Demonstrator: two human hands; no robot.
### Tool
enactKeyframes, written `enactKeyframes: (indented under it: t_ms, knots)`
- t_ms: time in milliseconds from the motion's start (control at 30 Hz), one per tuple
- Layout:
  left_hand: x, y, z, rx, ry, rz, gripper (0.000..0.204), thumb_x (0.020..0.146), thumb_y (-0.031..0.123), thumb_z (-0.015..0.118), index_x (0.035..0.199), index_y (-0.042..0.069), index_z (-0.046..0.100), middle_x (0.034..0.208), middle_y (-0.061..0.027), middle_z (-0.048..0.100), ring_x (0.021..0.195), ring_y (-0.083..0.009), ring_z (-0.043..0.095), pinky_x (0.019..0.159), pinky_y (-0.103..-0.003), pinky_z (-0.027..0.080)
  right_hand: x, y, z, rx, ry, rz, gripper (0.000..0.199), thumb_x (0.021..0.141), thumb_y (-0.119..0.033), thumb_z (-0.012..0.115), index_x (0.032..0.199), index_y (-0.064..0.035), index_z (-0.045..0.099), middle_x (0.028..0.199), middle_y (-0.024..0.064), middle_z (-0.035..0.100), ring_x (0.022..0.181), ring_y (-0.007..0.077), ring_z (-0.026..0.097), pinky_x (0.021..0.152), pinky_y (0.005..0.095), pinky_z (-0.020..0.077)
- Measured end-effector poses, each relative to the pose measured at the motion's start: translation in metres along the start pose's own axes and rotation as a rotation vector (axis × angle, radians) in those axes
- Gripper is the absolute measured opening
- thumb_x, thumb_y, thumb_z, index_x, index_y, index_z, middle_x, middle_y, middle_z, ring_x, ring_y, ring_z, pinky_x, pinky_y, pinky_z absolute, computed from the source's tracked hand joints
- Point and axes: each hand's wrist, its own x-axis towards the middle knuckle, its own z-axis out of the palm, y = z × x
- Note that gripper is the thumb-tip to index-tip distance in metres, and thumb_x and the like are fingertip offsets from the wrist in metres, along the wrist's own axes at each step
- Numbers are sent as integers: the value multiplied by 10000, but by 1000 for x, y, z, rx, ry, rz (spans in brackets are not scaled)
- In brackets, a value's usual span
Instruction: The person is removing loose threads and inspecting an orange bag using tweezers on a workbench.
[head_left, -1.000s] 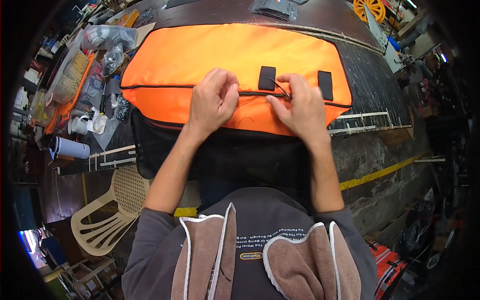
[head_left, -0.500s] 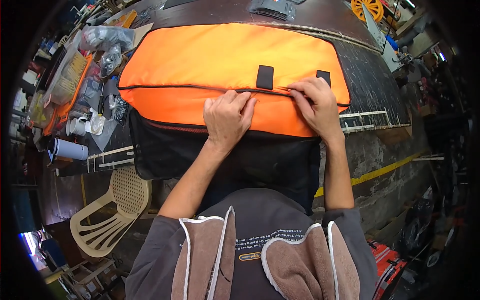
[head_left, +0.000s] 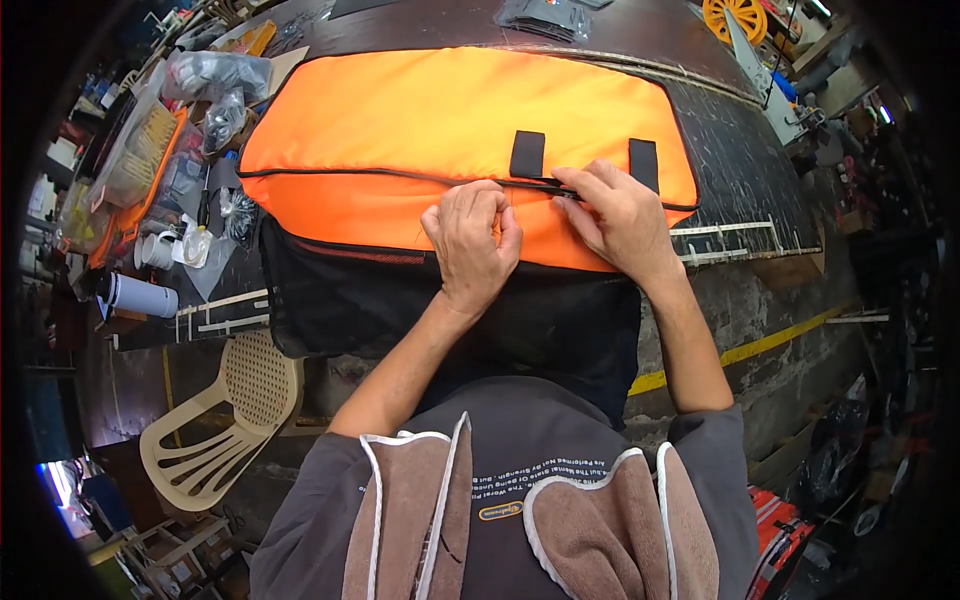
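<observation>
A large orange fabric piece [head_left: 430,110] with black piping [head_left: 340,171] lies before me, and black mesh [head_left: 340,310] hangs from its near side. Two short black straps, a left one [head_left: 527,154] and a right one [head_left: 643,163], sit near its right end. My left hand [head_left: 472,240] is closed with curled fingers against the piping; what its fingertips hold is too small to make out. Close by on the right, my right hand [head_left: 618,220] grips small dark snips [head_left: 566,190], mostly hidden by the fingers, with the pointed end toward the left hand along the piping.
Clear bins [head_left: 140,150], plastic-wrapped items [head_left: 215,75], a white mug [head_left: 155,250] and a grey-white tumbler [head_left: 140,298] crowd the table's left side. A beige plastic chair [head_left: 225,420] stands below. At the far right is an orange wheel [head_left: 735,20].
My left hand has shifted slightly right and curled more. My right hand has moved a little left, bringing the snips closer to the left fingers. The straps have shifted slightly left.
</observation>
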Motion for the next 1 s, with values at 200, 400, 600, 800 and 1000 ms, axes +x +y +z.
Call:
enactKeyframes:
  t_ms: [200, 400, 600, 800, 1000]
  knots:
    - [-5, 2, 1, -139, 32, -60, 147, 891, 57, 768, 1001, 100, 680, 1197, -60, 735, 1222, -294, 640, 1032, -452, 383, 1, 3, 13, -94, 54, -162, 252, 952, -150, 806, 1181, -60, 752, 937, 84, 721, 838, 272, 745, 744, 403, 613]
    - [1, 2, 2, -195, 53, -74, 135, 897, 55, 769, 999, 96, 691, 1213, -76, 728, 1246, -323, 628, 1066, -468, 384, 10, 8, 20, -220, 43, -267, 242, 944, -154, 754, 1171, -70, 763, 924, 55, 719, 835, 244, 739, 730, 387, 610]
    - [7, -1, 1, -231, 47, -72, 135, 895, 61, 773, 997, 100, 694, 1203, -72, 727, 1248, -322, 618, 1062, -470, 387, 17, 8, 23, -270, 29, -266, 261, 934, -167, 740, 1176, -75, 769, 923, 45, 709, 857, 234, 734, 736, 384, 609]
    - [8, -2, -2, -234, 15, -79, 110, 949, 84, 775, 1043, 92, 719, 1228, -81, 747, 1242, -314, 628, 1100, -460, 408, 22, 7, 25, -282, 27, -304, 257, 941, -180, 724, 1171, -76, 770, 925, 43, 708, 870, 233, 735, 745, 388, 610]
    - [9, -1, -4, -245, 3, -78, 109, 943, 79, 770, 1039, 86, 718, 1239, -88, 748, 1239, -314, 630, 1100, -467, 413, 20, 10, 30, -274, 29, -298, 241, 949, -180, 725, 1160, -72, 767, 936, 49, 713, 892, 243, 741, 747, 388, 603]
